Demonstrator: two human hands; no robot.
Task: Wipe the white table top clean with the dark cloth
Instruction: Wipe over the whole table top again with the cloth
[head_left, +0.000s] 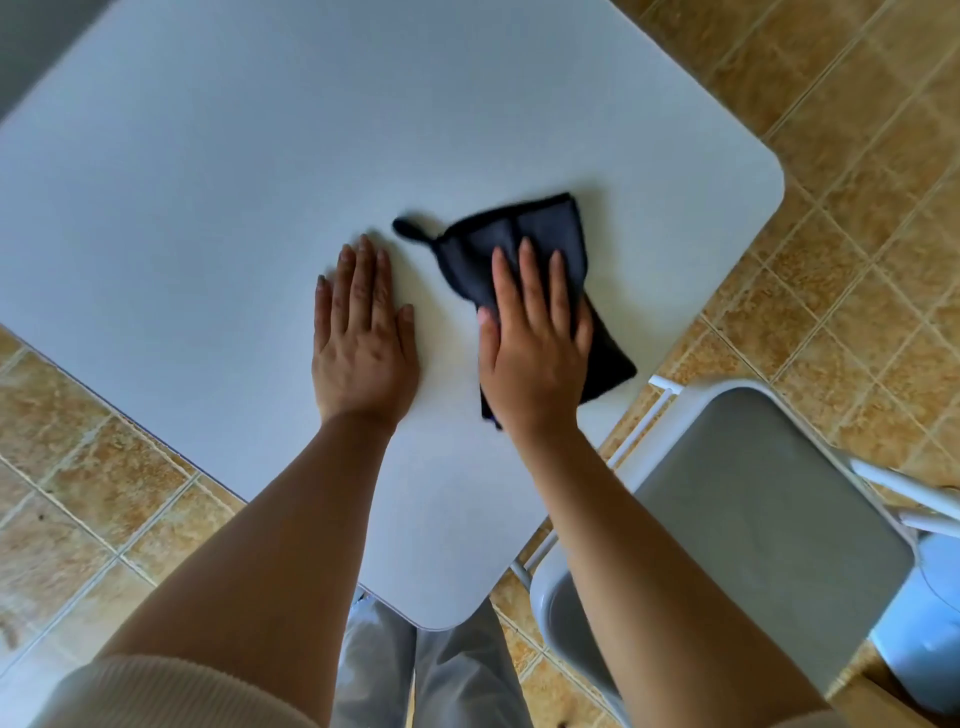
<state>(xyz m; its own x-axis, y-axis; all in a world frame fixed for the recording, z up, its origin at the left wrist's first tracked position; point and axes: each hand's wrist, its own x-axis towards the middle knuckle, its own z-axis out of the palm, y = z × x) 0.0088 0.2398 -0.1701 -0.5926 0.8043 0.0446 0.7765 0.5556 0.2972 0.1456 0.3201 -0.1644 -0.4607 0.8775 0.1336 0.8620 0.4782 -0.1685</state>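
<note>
The white table top (260, 156) fills most of the head view, with its rounded corner nearest me. A dark cloth (540, 228) with a small hanging loop lies flat on the table's right part. My right hand (535, 343) presses flat on the cloth's near half, fingers stretched out and close together. My left hand (361, 332) rests palm down on the bare table just left of the cloth, touching nothing else. The cloth's far edge looks blurred.
A grey folding chair (769, 530) with a white frame stands close to the table's right edge. Tan floor tiles (857, 156) surround the table. My legs in light trousers (467, 675) show under the near corner.
</note>
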